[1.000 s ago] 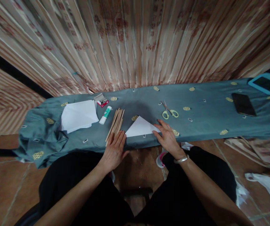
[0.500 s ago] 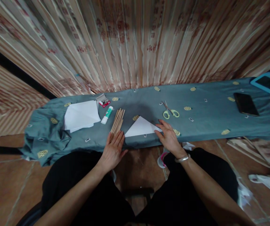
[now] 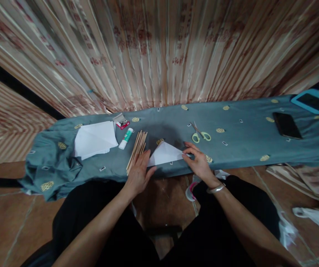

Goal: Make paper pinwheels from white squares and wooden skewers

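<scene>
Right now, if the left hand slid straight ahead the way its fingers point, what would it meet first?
The left hand points up and slightly right, between the sticks and the folded paper. It would likely brush the paper's left edge first; depth is hard to judge.

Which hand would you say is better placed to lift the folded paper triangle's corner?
Right hand: its fingertips already pinch the folded paper triangle at its right corner. Left hand lies flat by the left corner.
</scene>
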A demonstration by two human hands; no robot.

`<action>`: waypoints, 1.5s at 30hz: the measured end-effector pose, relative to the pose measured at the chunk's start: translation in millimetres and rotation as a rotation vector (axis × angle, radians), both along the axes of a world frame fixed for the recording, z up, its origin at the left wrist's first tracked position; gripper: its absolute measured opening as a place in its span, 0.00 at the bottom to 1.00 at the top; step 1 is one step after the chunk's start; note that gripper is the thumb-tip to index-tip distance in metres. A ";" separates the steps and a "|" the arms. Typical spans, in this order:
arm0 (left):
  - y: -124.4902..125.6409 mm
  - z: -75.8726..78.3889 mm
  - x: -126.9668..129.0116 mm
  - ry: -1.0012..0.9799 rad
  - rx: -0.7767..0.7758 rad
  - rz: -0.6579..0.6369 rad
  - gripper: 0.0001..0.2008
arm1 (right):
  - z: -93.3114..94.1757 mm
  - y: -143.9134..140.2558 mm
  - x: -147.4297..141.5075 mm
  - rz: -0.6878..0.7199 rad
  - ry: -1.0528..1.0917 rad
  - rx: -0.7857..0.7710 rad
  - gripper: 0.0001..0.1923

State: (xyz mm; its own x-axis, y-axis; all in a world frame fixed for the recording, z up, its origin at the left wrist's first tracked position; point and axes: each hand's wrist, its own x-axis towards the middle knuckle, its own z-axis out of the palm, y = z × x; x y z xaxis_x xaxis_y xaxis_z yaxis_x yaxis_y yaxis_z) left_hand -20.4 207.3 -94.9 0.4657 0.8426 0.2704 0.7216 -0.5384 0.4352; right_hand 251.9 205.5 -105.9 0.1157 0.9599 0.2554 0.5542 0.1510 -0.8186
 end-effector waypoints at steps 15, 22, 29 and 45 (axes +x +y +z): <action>53.1 38.8 14.4 -0.706 -0.733 0.183 0.24 | 36.4 20.5 3.5 0.116 0.284 0.037 0.10; 45.5 46.2 22.1 -0.849 -0.871 0.233 0.21 | 45.8 35.0 21.0 0.077 0.211 0.068 0.15; 53.4 43.5 14.6 -1.019 -0.692 0.388 0.23 | 23.9 57.4 61.4 -0.374 -0.641 0.009 0.18; 69.3 49.2 -6.4 -0.787 -0.213 0.413 0.10 | 26.3 44.9 51.5 -0.295 -0.910 -0.260 0.12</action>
State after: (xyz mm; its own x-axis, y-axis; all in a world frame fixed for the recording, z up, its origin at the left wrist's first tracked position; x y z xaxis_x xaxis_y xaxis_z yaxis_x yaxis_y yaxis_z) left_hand -26.8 276.5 -45.7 -0.1368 0.9698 0.2018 0.2914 -0.1553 0.9439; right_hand 303.4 250.4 -79.7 0.2232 0.9629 0.1515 0.9747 -0.2181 -0.0500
